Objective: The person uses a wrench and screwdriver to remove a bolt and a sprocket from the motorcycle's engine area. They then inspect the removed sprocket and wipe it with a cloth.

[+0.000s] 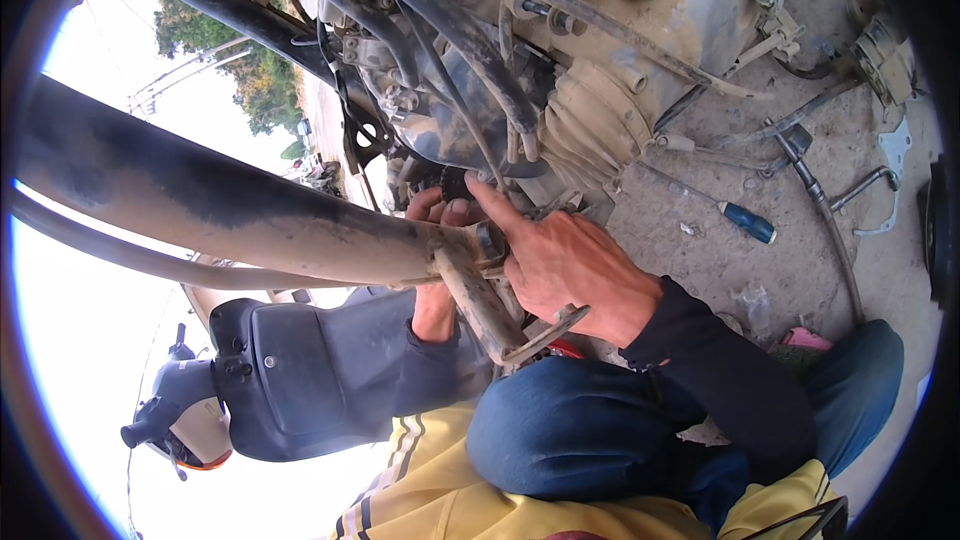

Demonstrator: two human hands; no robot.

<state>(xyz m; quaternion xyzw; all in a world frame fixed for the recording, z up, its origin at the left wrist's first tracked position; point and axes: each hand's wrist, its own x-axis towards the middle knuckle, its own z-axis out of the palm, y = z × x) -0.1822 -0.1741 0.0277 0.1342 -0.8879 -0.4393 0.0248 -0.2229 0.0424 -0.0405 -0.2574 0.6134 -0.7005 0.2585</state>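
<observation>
My left hand (430, 208) reaches behind a thick dusty frame tube (330, 235). Its fingertips close on a small dark part with a ridged edge (455, 181), low beside the engine (450, 120); the tube hides most of the hand. My right hand (575, 260) comes in from the right with its index finger stretched out to the same part. The thumb of that hand stands apart from the finger, near the tube's end, and its other fingers are mostly hidden. A dusty, ribbed rubber boot (592, 125) sits above my right hand.
On the concrete to the right lie a blue-handled screwdriver (747, 223), a long-handled socket wrench (815, 185) and a flat metal bracket (893, 148). A welded bracket (475, 305) juts below the tube, close to my wrists. Hoses and cables (430, 0) cross above; a scooter (290, 380) stands at left.
</observation>
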